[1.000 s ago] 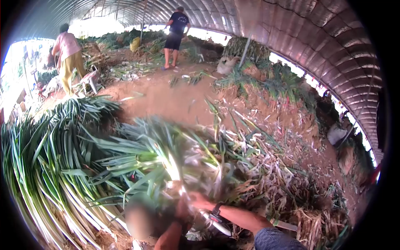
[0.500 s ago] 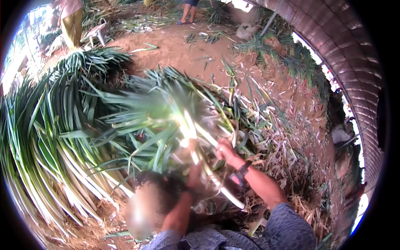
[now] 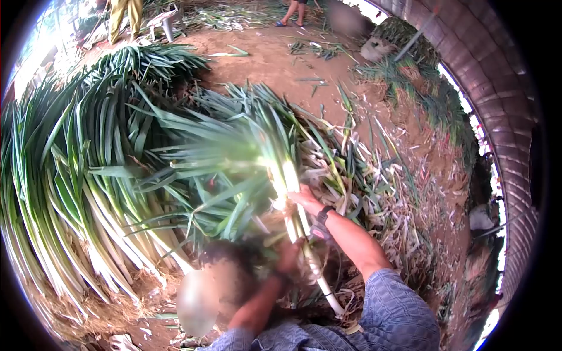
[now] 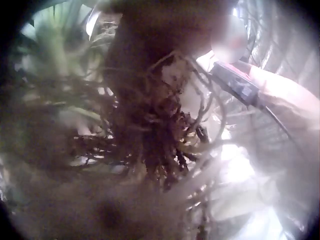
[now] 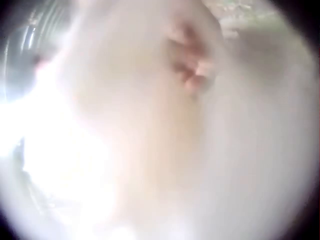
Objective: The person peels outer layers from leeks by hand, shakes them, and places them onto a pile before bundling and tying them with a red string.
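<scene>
A bunch of long green onions (image 3: 291, 175), white stalks down and green leaves fanned out, stands slanted before me in the head view. My right hand (image 3: 305, 199) grips its white stalks just below the leaves. Lower on the stalks is my left hand (image 3: 289, 254), blurred, holding them from the left side. A white stalk end (image 3: 331, 295) sticks out below the hands. Dark roots (image 4: 157, 145) fill the left wrist view close up, with a strapped device (image 4: 235, 82) on the right wrist behind them. Curled fingers (image 5: 192, 65) show against a pale blur in the right wrist view.
A thick row of green onions (image 3: 76, 199) lies along the left, roots toward me. Stripped leaves and husks (image 3: 392, 205) litter the right side. Farther off are bare soil (image 3: 263, 58), a small stool (image 3: 164, 22) and two people's legs (image 3: 126, 17).
The head view has tilted down. My right hand first pulled away to the right, then closed in on the stalks higher up, near the leaves. The left hand stays low beside the stalks.
</scene>
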`<state>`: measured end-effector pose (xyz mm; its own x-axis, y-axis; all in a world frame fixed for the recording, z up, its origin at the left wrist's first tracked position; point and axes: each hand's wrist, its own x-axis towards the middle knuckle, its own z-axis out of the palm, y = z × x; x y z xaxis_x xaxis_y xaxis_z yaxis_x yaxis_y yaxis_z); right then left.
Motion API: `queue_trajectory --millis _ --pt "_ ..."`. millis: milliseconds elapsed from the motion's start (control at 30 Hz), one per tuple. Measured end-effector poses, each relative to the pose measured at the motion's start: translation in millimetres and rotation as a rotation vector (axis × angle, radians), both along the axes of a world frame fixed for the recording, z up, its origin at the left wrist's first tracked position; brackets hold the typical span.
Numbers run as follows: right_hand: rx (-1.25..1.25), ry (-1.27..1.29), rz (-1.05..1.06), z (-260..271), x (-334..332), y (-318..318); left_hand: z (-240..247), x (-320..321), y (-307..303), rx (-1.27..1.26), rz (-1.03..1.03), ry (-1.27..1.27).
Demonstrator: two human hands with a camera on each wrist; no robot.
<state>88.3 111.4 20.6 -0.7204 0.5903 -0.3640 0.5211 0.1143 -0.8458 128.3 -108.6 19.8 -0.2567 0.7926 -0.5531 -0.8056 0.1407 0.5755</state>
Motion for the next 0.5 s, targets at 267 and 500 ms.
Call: queue_trajectory --millis 267,500 --pt "-0.265 0.117 0.069 176.4 41.0 -10.7 -63.3 19.9 8.3 0.229 0.071 0.859" --pt "0.061 -0.209 0.142 147.6 186.0 -62.0 -95.4 7.8 11.4 0.241 0.009 1.092"
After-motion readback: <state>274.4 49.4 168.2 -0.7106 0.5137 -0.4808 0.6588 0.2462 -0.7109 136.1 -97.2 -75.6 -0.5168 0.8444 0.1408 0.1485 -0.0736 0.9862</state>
